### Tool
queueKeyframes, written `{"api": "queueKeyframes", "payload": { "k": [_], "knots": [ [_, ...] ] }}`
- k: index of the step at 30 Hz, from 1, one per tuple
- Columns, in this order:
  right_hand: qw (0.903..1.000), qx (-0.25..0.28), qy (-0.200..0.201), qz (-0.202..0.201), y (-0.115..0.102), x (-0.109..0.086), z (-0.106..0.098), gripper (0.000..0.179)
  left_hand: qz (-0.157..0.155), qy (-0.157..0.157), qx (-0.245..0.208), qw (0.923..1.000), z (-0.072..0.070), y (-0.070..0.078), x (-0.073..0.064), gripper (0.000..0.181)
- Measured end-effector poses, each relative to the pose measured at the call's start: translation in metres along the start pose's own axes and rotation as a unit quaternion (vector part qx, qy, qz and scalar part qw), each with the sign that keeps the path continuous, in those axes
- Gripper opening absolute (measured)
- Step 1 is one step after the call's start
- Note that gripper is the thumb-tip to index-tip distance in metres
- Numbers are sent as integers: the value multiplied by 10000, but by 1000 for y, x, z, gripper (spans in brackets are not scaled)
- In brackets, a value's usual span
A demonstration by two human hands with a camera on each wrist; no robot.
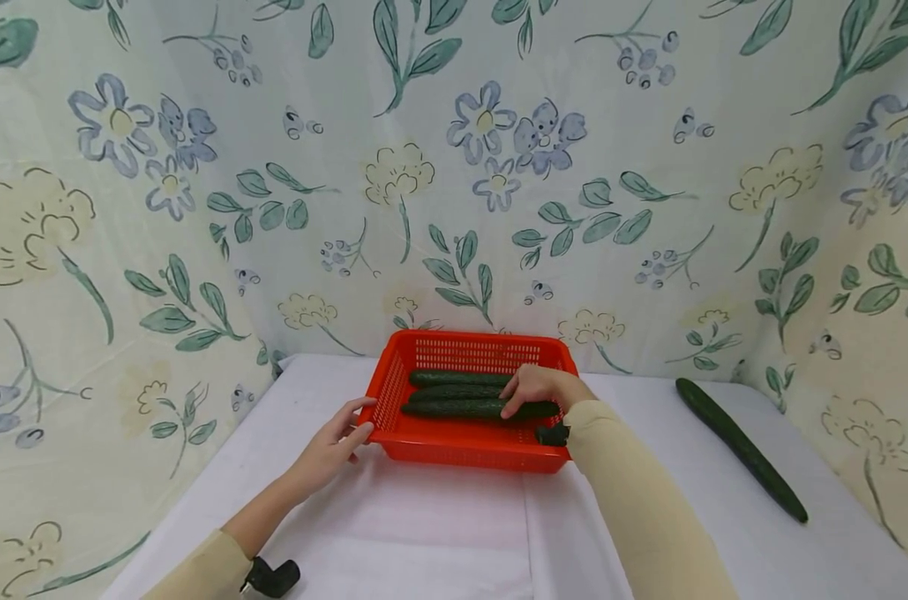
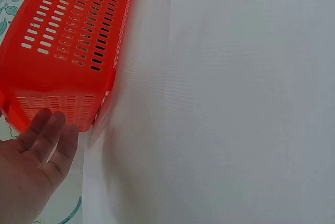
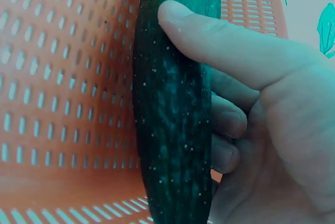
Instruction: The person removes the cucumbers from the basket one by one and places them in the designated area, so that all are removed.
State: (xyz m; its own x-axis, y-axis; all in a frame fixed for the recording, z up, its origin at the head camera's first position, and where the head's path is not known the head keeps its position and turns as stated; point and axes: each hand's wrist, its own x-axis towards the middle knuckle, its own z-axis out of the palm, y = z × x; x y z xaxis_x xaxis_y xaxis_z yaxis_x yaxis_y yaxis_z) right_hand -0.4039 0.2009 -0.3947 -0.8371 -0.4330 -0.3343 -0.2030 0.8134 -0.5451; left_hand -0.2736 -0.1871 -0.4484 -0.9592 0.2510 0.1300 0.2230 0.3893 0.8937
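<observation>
Three dark green cucumbers lie side by side in a red plastic basket (image 1: 461, 454): a back one (image 1: 454, 377), a middle one (image 1: 449, 392) and a front one (image 1: 446, 408). My right hand (image 1: 536, 387) grips the front cucumber near its right part. In the right wrist view the thumb lies over this bumpy cucumber (image 3: 172, 114), with fingers curled behind it. At the basket's left end, my left hand (image 1: 337, 442) touches the rim with thumb and a finger. Its other fingers (image 2: 63, 145) extend loosely outside the end wall in the left wrist view.
Another long cucumber (image 1: 742, 450) lies slanted on the white tablecloth (image 1: 454, 533), right of the basket. Behind the basket hangs a floral curtain (image 1: 454, 275), which also closes off both sides. Black devices sit at the wrists, one (image 1: 273, 577) by the left sleeve.
</observation>
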Motion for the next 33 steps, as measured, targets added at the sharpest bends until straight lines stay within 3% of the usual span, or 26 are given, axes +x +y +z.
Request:
{"api": "queueKeyframes", "payload": {
  "k": [14,21,23,27,33],
  "knots": [
    [9991,403,76,45,0,-1,2,43,-12,4,-30,10000,-1,3,-1,46],
    [9987,468,179,-136,1,1,0,43,75,-16,-44,10000,0,35,-13,47],
    [9979,581,228,-160,1,1,-1,42,76,-22,-56,10000,-1,36,-14,47],
    [9969,692,335,-186,-1,0,-2,39,47,-106,-116,9999,-2,33,-13,48],
    [9958,814,378,-160,-3,-3,-4,37,37,-69,-61,10000,1,10,-4,49]
  ]
}}
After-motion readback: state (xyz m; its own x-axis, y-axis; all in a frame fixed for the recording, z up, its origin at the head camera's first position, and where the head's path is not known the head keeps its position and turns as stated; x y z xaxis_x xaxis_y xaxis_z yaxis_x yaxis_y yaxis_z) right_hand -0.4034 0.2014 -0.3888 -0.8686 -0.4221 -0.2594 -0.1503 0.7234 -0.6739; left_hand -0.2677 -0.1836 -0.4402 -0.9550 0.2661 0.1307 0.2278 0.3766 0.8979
